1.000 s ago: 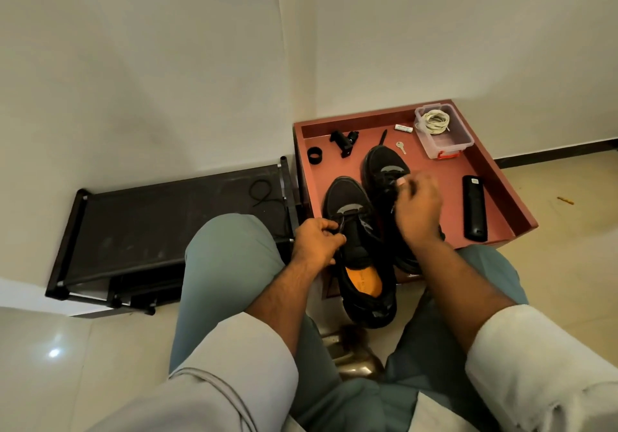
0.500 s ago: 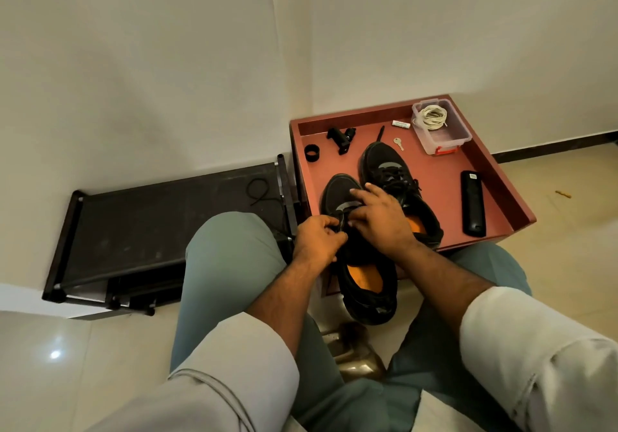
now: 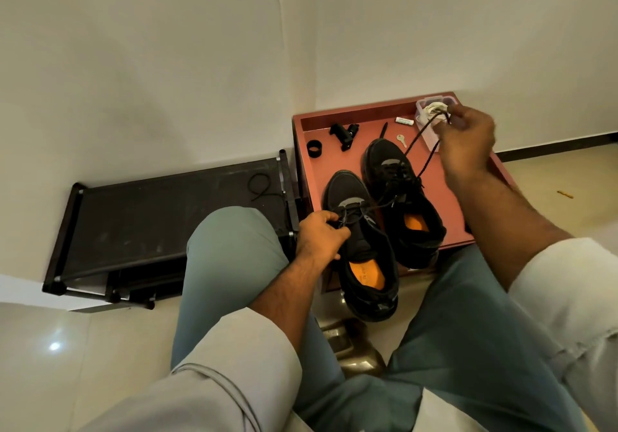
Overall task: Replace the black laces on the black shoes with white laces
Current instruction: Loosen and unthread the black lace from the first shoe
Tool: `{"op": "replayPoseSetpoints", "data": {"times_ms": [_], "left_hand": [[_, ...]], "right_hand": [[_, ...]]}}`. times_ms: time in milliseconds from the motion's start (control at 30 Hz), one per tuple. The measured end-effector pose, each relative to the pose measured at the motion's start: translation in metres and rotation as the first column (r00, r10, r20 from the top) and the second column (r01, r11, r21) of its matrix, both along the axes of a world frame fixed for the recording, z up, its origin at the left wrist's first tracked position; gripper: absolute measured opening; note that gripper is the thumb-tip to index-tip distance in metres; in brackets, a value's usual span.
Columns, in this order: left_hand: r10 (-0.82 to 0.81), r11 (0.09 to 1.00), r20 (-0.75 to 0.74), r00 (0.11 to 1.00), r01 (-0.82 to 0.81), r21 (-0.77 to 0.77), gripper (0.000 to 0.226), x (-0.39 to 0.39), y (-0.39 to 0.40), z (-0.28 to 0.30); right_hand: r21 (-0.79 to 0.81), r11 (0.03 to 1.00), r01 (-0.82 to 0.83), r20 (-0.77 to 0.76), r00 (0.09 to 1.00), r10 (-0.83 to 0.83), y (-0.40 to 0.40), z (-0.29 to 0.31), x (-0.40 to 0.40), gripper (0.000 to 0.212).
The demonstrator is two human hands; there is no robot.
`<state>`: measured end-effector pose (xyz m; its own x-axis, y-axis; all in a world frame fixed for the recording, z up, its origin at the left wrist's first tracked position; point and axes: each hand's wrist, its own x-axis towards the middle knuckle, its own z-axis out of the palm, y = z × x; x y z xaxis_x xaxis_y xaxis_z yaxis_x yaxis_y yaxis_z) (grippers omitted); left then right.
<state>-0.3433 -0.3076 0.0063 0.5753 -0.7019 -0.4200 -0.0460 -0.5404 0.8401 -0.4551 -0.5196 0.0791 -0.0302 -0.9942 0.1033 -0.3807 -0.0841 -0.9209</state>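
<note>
1. Pulling a black lace (image 3: 422,156) taut, our right hand (image 3: 468,140) pinches its end above the tabletop's far right corner.
2. Our left hand (image 3: 319,236) grips the near shoe (image 3: 361,241) at its eyelets, at the tabletop's near edge; the other shoe (image 3: 401,197) sits just beside it.
3. We judge the lace limp and light, so it will snag unless drawn straight; hold it by the stiff tip.
4. The white laces (image 3: 434,108) lie coiled in a box (image 3: 423,120) at that far right corner, soft and easily tangled.
5. Another black lace (image 3: 262,186) lies on the rack (image 3: 160,217).
</note>
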Motion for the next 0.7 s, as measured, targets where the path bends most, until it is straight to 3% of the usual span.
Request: {"op": "replayPoseSetpoints", "data": {"times_ms": [67, 133, 200, 267, 433, 600, 700], "left_hand": [[0.002, 1.000, 0.003, 1.000, -0.002, 0.002, 0.041, -0.001, 0.000, 0.000], [0.005, 1.000, 0.002, 1.000, -0.005, 0.003, 0.039, -0.001, 0.000, 0.000], [-0.003, 1.000, 0.000, 1.000, 0.003, 0.006, 0.036, 0.000, 0.000, 0.000], [-0.018, 1.000, 0.003, 1.000, 0.018, 0.005, 0.034, -0.001, 0.001, 0.001], [-0.047, 0.999, 0.007, 0.999, 0.047, -0.001, 0.040, -0.001, 0.000, -0.001], [-0.080, 0.997, 0.029, 0.996, 0.080, 0.003, 0.036, -0.002, 0.000, -0.002], [-0.095, 0.995, 0.031, 0.995, 0.095, -0.002, 0.037, -0.004, -0.002, -0.002]], "right_hand": [[-0.073, 0.984, -0.162, -0.354, 0.927, 0.126, 0.028, -0.020, 0.000, 0.058], [-0.106, 0.909, -0.403, -0.556, 0.782, 0.282, 0.064, -0.033, 0.003, 0.052], [0.002, 0.780, -0.625, -0.722, 0.539, 0.434, 0.093, -0.050, 0.008, 0.035], [0.136, 0.706, -0.695, -0.823, 0.318, 0.471, 0.111, -0.065, 0.012, 0.027], [0.151, 0.693, -0.705, -0.843, 0.275, 0.463, 0.105, -0.065, 0.013, 0.021], [0.300, 0.555, -0.776, -0.835, 0.067, 0.545, 0.097, -0.064, 0.008, 0.037], [0.257, 0.605, -0.754, -0.849, 0.122, 0.514, 0.107, -0.071, 0.003, 0.029]]}}
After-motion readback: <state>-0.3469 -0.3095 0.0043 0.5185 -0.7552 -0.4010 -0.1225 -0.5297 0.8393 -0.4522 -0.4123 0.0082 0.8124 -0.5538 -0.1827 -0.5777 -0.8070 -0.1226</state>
